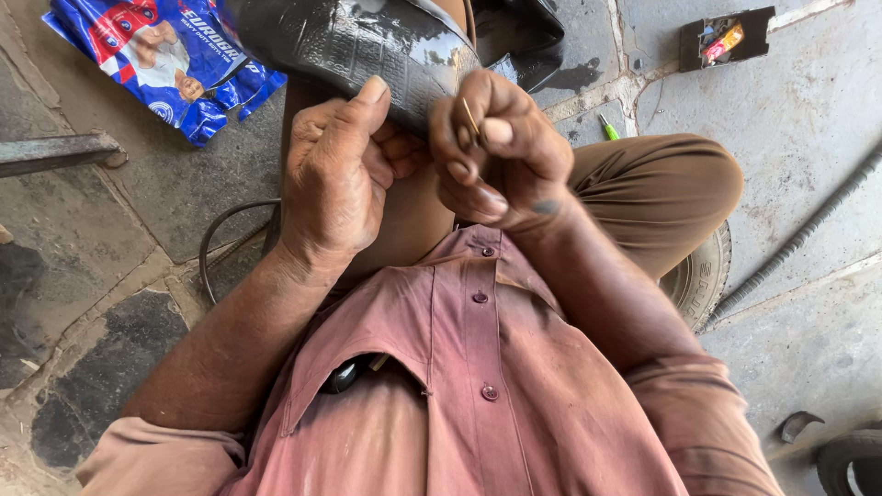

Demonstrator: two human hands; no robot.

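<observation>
the floor [808,101] is made of big grey stone slabs with cracks and lines between them. some spots are dark and stained. a shiny blue bag [161,60] lies on it at the top left. a small dark box [726,39] with colourful bits inside sits at the top right. a little green thing [608,128] lies near the knee. a long ribbed grey rod [808,230] runs across the right side. a thin black wire loop [220,239] lies on the left. a small tyre [703,276] sits under the leg, and another tyre [850,459] is in the bottom right corner.
</observation>
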